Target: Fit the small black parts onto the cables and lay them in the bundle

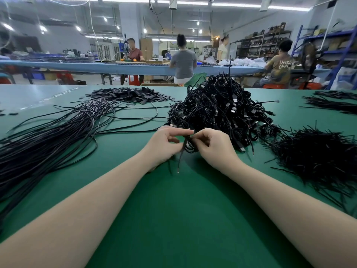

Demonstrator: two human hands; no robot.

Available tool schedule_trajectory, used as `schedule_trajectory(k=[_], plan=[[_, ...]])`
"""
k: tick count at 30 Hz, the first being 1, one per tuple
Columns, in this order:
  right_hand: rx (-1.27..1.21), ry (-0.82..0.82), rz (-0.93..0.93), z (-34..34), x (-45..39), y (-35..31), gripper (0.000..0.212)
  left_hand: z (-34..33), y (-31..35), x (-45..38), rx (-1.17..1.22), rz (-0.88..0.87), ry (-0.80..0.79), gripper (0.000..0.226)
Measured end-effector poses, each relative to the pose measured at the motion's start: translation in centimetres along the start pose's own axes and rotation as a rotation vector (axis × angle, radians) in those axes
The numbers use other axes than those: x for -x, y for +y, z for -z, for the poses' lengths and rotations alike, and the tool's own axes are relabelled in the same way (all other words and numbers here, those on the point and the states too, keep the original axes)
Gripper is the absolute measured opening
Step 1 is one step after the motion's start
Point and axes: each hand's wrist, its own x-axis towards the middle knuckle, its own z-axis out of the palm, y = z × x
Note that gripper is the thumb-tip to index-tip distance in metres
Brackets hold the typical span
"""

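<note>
Nearest us on the green table, our left hand and right hand meet, each pinching one coiled black cable between curled fingers. Beyond: a tangled cable heap just behind, the straight cable bundle at left, loose ties at right, and, farthest, the small black parts.

Bright, even light falls from long white fluorescent ceiling tubes, which flare slightly. The matte green surface shows a pale sheen at its far left and soft, diffuse shadows under the forearms. Wide-angle distortion bends the far workbench and stretches the edges. The foreground is sharp; the background workers are slightly soft.
</note>
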Motion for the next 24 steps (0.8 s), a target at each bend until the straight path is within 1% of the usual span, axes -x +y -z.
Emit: schedule_trajectory(k=[3, 5, 6, 9, 12, 14, 16, 17, 20, 22, 24], plan=[[-0.010, -0.017, 0.008, -0.1, 0.2, -0.2, 0.012, 0.1, -0.3, -0.2, -0.048, -0.047, 0.039, 0.023], [0.028, 0.004, 0.051, -0.1, 0.2, -0.4, 0.013, -0.1, -0.3, -0.2, 0.027, -0.038, 0.030, 0.008], [0.043, 0.025, 0.081, -0.1, 0.3, -0.5, 0.013, -0.2, -0.3, -0.2, 0.061, -0.005, 0.038, 0.005], [0.072, 0.092, 0.161, -0.3, 0.5, -0.9, 0.009, -0.4, -0.4, -0.6, 0.119, 0.128, 0.130, 0.025], [0.112, 0.158, 0.244, -0.6, 0.7, -1.3, 0.007, -0.1, 0.0, -0.7, 0.295, 0.237, 0.181, 0.028], [0.132, 0.200, 0.278, -0.8, 0.8, -1.4, 0.007, 0.1, 0.4, -0.4, 0.362, 0.248, 0.129, 0.020], [0.131, 0.210, 0.257, -0.8, 0.7, -1.2, 0.008, 0.3, 0.6, -0.2, 0.379, 0.236, 0.041, 0.007], [0.124, 0.202, 0.237, -0.7, 0.6, -1.0, 0.008, 0.3, 0.7, -0.2, 0.373, 0.231, 0.005, 0.011], [0.096, 0.177, 0.208, -0.2, 0.2, -0.5, 0.007, 0.3, 0.9, 0.0, 0.339, 0.222, -0.051, 0.036], [0.088, 0.183, 0.209, -0.1, 0.1, -0.4, 0.007, 0.3, 0.6, 0.0, 0.319, 0.203, -0.073, 0.043], [0.086, 0.178, 0.213, -0.1, 0.1, -0.5, 0.007, 0.4, 0.2, 0.0, 0.311, 0.169, -0.061, 0.045]])
